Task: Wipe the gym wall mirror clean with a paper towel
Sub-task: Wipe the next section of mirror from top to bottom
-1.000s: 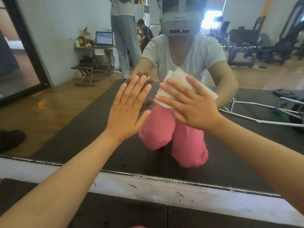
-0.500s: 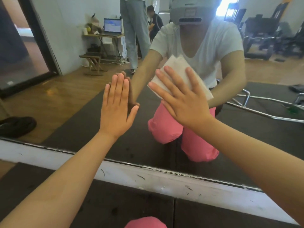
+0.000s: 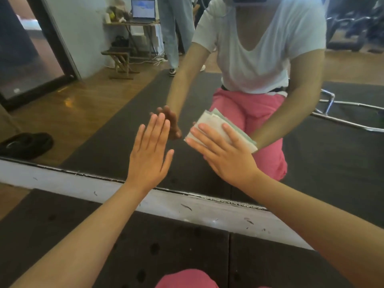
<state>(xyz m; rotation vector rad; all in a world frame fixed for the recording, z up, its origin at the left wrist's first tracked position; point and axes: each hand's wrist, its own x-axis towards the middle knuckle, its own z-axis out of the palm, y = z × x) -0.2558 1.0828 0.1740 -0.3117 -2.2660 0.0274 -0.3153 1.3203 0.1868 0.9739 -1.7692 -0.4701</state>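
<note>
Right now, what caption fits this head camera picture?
A kneeling person's right hand presses a folded paper towel against the gym mirror, left hand flat beside it.

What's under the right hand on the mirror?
A folded paper towel, pressed against the mirror by the right hand, fingers straight. Its edges show past the fingertips; the part under the palm and the glass behind are covered.

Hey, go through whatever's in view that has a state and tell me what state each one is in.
mirror: upright on the wall, bottom edge ragged.
paper towel: folded, pinned flat to the mirror.
left hand: open, fingers straight, against the mirror.
right hand: open, straight fingers pressing the paper towel.
laptop: open, screen lit, seen in reflection.
</note>
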